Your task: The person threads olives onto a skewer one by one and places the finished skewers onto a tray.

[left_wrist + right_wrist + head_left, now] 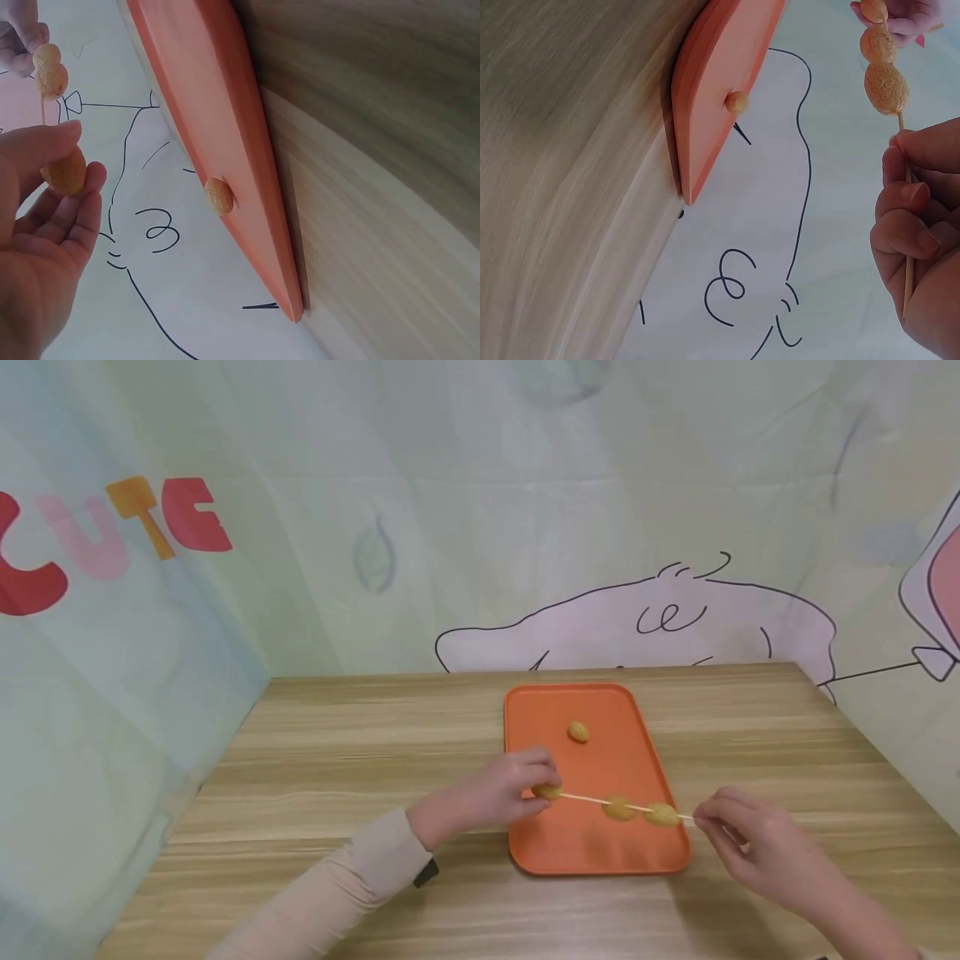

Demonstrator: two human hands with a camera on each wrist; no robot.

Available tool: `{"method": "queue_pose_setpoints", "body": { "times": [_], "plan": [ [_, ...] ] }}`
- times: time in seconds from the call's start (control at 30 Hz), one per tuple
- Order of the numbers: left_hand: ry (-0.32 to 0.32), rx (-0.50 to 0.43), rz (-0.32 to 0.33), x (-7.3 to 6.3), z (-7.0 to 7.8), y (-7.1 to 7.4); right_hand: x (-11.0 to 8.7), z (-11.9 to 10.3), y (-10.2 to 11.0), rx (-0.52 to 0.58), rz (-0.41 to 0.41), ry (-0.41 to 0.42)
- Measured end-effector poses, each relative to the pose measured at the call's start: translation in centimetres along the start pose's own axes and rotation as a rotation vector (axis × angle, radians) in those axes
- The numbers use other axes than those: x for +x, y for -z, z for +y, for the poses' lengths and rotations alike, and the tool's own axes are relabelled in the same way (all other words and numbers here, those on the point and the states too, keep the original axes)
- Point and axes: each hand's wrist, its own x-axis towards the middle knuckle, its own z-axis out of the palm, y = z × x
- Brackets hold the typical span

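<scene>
Golden-brown balls (886, 88), orange tray (558, 843)

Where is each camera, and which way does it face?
Head: on the head, facing forward and down at the orange tray; left hand, right hand, forearms visible.
Left wrist: on that wrist, facing tray and backdrop; left hand near, right hand beyond.
Right wrist: on that wrist, facing skewer, tray and backdrop; right hand near, left hand beyond.
Both wrist views share the loose golden piece.

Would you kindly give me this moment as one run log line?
stick: two yellow balls threaded | right hand: grips one end | left hand: pinches third ball toward other end | orange tray: one loose ball
</scene>
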Motion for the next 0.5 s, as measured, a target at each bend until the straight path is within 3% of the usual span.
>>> {"method": "queue_pose_setpoints", "body": {
  "times": [0.5],
  "plan": [
    [-0.011,0.025,0.007,0.29,0.08,-0.43,0.08,0.00,-0.68,0.066,0.008,-0.013]
  ]
}}
